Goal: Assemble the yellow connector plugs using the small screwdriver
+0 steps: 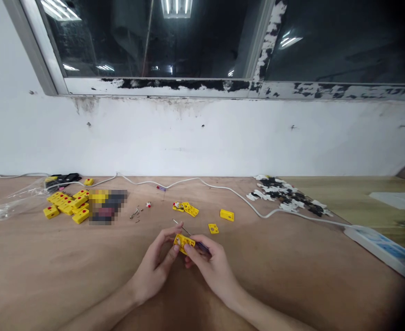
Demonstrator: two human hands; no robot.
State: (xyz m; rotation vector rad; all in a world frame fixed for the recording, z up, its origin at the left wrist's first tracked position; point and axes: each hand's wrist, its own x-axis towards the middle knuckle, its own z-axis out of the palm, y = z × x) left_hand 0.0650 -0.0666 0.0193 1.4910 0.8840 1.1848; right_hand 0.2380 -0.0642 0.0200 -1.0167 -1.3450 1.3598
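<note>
Pinching a small yellow plastic block (183, 243) at its edges, the left hand (152, 270) holds it just above the wooden table (40, 271), fingers curled closely around it. The right hand (212, 263) is closed near the dark handle of a small screwdriver (201, 247), its thin shaft reaching past the block. The block looks light and stiff — safest gripped by its edges.
</note>
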